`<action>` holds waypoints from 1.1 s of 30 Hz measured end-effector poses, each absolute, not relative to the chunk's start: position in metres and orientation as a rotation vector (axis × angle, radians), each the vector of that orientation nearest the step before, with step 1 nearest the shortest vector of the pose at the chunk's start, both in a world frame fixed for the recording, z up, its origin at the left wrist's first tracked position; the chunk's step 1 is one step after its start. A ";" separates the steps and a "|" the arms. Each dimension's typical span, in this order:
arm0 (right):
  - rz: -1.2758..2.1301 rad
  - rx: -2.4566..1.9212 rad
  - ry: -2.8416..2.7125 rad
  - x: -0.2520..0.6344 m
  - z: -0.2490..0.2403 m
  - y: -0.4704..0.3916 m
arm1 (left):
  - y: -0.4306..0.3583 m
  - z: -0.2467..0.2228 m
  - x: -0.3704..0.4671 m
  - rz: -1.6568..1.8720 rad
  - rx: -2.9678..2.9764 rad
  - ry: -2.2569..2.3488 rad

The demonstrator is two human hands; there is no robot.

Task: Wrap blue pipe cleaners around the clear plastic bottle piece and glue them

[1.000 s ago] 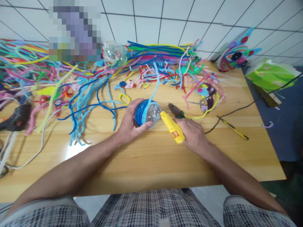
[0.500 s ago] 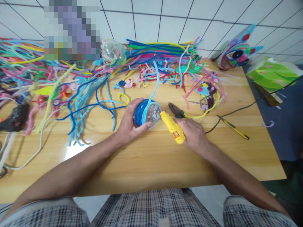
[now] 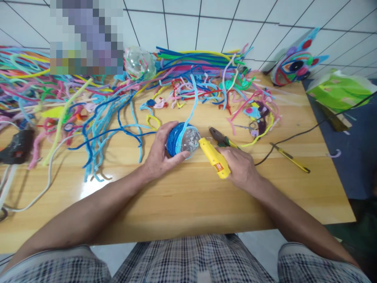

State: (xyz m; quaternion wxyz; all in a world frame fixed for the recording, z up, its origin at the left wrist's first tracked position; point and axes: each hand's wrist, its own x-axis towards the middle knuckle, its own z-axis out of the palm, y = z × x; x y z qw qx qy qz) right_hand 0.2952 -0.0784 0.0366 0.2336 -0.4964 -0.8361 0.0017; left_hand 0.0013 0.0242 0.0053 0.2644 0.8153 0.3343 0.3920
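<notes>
My left hand [image 3: 161, 153] grips a clear plastic ball [image 3: 191, 140] from its left side, thumb along the near edge. Dark blue pipe cleaner winds round the ball's left part, with a light blue band beside it. From that band a light blue pipe cleaner [image 3: 194, 98] sticks up, its far end loose. In my right hand [image 3: 241, 165] is a yellow glue gun [image 3: 214, 157], its nozzle pointing at the right side of the ball. Whether the tip touches the ball I cannot tell. Pliers [image 3: 219, 137] lie just beyond my right hand.
Light blue and dark blue pipe cleaners [image 3: 101, 133] lie left of the ball. A black glue gun [image 3: 17, 147] rests at the far left. To the right are a yellow utility knife [image 3: 291, 158] and a black cord [image 3: 294, 135]. Behind stand another clear ball [image 3: 140, 63] and a decorated figure [image 3: 291, 68].
Almost nothing differs. The view has shifted very slightly, while both hands keep the same hold on the ball and the glue gun.
</notes>
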 end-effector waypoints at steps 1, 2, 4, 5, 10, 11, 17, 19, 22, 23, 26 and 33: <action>0.014 -1.373 -2.298 0.296 0.036 -0.079 | 0.024 0.005 0.001 1.051 2.201 0.911; 0.018 -1.375 -2.300 0.297 0.035 -0.079 | 0.024 0.005 0.001 1.043 2.198 0.916; 0.019 -1.364 -2.299 0.298 0.034 -0.079 | 0.024 0.006 0.001 1.036 2.191 0.921; 0.018 -1.355 -2.296 0.298 0.034 -0.079 | 0.024 0.006 0.001 1.038 2.189 0.920; -0.024 -1.339 -2.296 0.295 0.036 -0.078 | 0.024 0.006 0.002 1.051 2.189 0.922; -0.038 -1.332 -2.295 0.294 0.036 -0.077 | 0.024 0.006 0.002 1.053 2.189 0.924; -0.048 -1.307 -2.286 0.294 0.036 -0.077 | 0.024 0.004 0.002 1.080 2.186 0.893; -0.040 -1.315 -2.289 0.294 0.036 -0.078 | 0.024 0.005 0.002 1.069 2.188 0.902; -0.027 -1.316 -2.286 0.294 0.035 -0.078 | 0.024 0.005 0.001 1.047 2.191 0.916; -0.020 -1.314 -2.284 0.294 0.035 -0.078 | 0.024 0.006 0.001 1.047 2.190 0.914; 0.005 -1.303 -2.280 0.294 0.035 -0.078 | 0.024 0.006 0.002 1.066 2.187 0.898; 0.012 -1.301 -2.272 0.292 0.037 -0.078 | 0.023 0.008 0.002 1.050 2.172 0.904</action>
